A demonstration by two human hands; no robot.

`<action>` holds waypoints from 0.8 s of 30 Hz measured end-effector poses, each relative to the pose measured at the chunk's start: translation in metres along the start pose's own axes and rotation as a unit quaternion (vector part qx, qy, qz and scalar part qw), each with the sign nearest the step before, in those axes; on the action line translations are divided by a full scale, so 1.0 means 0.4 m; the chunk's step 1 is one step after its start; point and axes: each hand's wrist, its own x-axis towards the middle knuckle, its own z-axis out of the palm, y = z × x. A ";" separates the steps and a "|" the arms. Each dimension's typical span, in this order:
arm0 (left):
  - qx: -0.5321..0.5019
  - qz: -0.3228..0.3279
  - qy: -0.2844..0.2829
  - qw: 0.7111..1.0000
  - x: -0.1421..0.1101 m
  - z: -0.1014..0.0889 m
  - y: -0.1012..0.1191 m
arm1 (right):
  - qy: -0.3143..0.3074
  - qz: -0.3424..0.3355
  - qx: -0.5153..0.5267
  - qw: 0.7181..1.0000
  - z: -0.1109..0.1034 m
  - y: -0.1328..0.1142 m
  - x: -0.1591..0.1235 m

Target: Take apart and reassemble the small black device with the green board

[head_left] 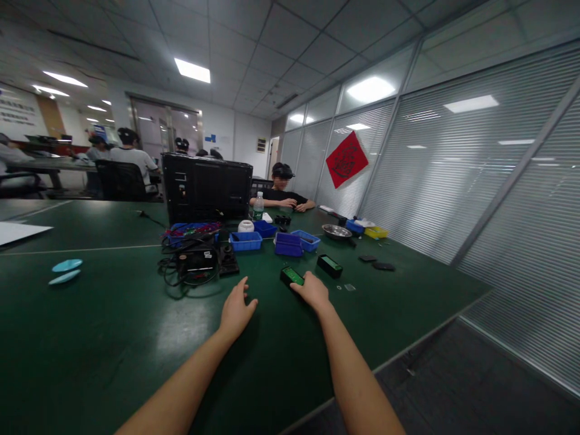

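My right hand (pixel 313 291) grips the near end of a black box with a green top (pixel 292 276), the thumb lying on the green face. The box rests on the green table, and its near end is hidden by my fingers. A second black box with a green top (pixel 330 266) stands just to the right, apart from the hand. My left hand (pixel 237 308) is over the table to the left, fingers apart, holding nothing. A small clear piece (pixel 350 287) and a small white ring (pixel 339 287) lie right of my right hand.
Blue trays (pixel 245 241), a baseball (pixel 246 226), a bottle (pixel 258 206) and a metal bowl (pixel 336 232) stand farther back. Tangled cables with a black adapter (pixel 197 260) lie left, before a monitor (pixel 206 186). A person (pixel 284 196) sits across the table.
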 end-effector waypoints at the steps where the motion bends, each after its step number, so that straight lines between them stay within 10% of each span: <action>1: 0.001 -0.001 0.000 1.000 0.000 0.000 0.000 | -0.001 0.004 -0.001 1.000 0.000 0.005 0.003; 13: 0.004 0.002 -0.002 1.000 0.000 0.004 -0.001 | 0.064 -0.052 -0.015 0.996 0.055 -0.038 -0.014; 24: 0.016 0.007 -0.003 1.000 0.000 -0.002 0.001 | -0.003 -0.110 0.017 0.994 0.053 -0.086 -0.052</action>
